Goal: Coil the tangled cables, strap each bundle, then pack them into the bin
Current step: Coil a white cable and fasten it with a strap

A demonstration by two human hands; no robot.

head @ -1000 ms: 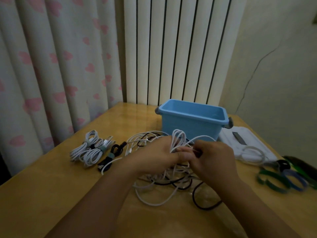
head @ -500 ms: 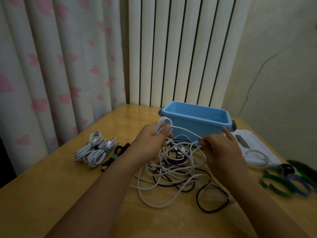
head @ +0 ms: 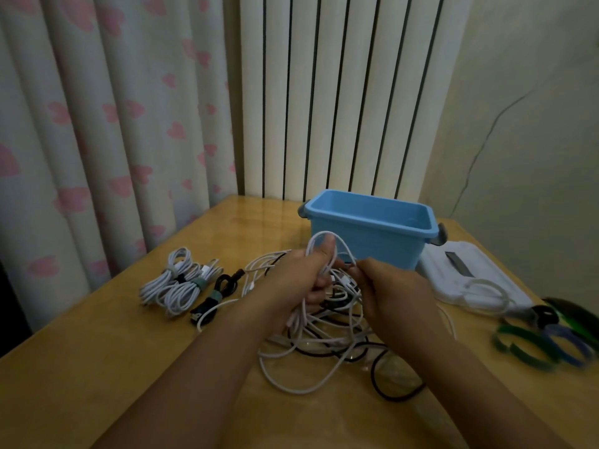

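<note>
Left hand [head: 299,280] fingers clenched around white cable loops [head: 324,251], right hand [head: 393,291] fingers pinching the same cable, tangled cables [head: 324,345] mid-tabletop [head: 97,367], blue bin [head: 369,228] at far edge, strapped bundles [head: 176,285] toward left edge.

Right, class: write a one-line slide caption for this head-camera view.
Both hands, left and right, coil a white cable from the tangle before the blue bin.
</note>
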